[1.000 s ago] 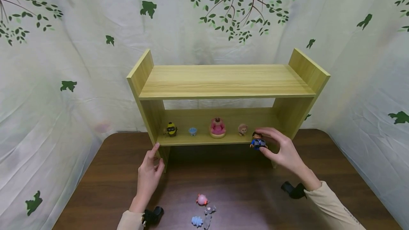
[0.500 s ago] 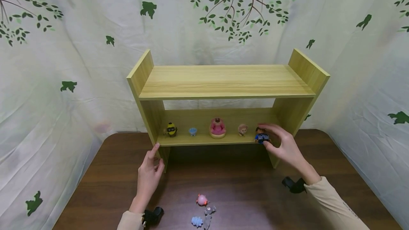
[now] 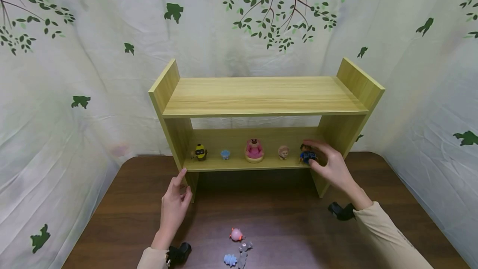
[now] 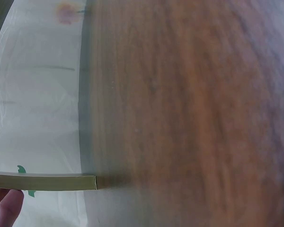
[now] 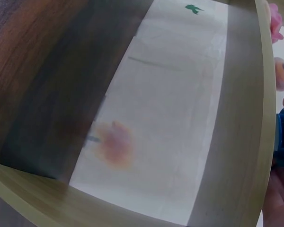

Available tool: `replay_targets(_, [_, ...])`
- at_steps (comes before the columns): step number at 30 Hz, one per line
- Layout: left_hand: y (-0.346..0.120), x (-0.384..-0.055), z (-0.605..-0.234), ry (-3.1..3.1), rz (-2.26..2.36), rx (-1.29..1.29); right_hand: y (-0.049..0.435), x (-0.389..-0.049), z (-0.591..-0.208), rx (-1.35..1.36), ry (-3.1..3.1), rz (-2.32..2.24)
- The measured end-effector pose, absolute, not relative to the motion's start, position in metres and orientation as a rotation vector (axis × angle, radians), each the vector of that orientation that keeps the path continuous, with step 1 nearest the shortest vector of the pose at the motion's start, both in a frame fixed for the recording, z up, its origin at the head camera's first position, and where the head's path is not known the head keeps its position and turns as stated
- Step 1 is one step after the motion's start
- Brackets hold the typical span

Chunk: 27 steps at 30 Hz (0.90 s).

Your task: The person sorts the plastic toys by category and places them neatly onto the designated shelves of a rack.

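With my left hand [image 3: 174,200] resting loosely against the shelf [image 3: 265,94], my right hand [image 3: 332,168] pinches the blue figure [image 3: 307,157], seemingly placing it rightmost, which next calls for gentle release.

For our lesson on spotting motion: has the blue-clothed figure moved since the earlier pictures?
Yes: in the head view, the blue-clothed figure has moved up and slightly right relative to the lower shelf's front edge.
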<state>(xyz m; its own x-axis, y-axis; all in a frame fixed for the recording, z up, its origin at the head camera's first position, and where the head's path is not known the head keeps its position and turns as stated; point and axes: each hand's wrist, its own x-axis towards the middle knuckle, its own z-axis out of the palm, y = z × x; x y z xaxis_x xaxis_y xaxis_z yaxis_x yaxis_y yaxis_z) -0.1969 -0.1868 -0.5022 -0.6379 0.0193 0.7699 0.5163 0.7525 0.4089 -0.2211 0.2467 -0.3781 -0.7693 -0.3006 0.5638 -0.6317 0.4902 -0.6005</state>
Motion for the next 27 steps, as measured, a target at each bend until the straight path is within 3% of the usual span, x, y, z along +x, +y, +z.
replay_targets(27, [-0.1863,-0.1966,-0.5014,-2.145,-0.807,-0.407,0.2537,-0.2299,-0.3780,0.595,-2.547,1.166])
